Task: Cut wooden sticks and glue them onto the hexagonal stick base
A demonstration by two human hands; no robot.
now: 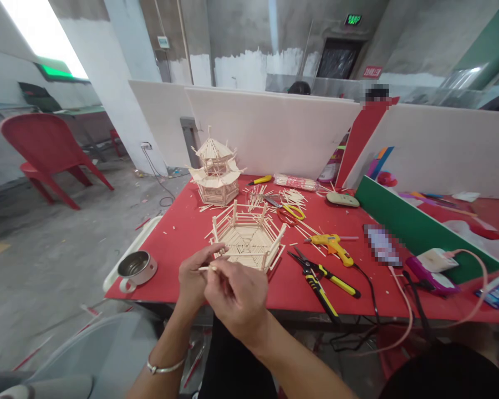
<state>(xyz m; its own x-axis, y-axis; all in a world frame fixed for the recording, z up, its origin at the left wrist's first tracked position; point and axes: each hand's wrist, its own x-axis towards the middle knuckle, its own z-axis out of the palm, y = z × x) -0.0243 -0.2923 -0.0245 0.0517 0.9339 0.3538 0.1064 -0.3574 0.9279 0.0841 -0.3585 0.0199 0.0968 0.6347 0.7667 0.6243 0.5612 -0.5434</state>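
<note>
My right hand [239, 293] is closed in a pinch on a short thin wooden stick [207, 269]. Close against it, my left hand [193, 271] has its fingers curled in; its fingertips are partly covered, and what they grip is hidden. Just beyond both hands lies an octagonal-looking stick base [247, 244] with a patterned floor and railing posts, its near edge partly blocked by my fingers. Behind it on the left stands a tiered stick pagoda [216, 172]. Loose sticks [293, 198] are scattered at the back of the red table [166, 235].
Right of the base lie a yellow glue gun [330, 244], black-and-yellow pliers [320, 277] and scissors [289, 213]. A metal cup [137, 269] stands at the left edge. Further right are a phone [382, 244], cables and a green board [424, 227]. White panels [270, 130] close off the back.
</note>
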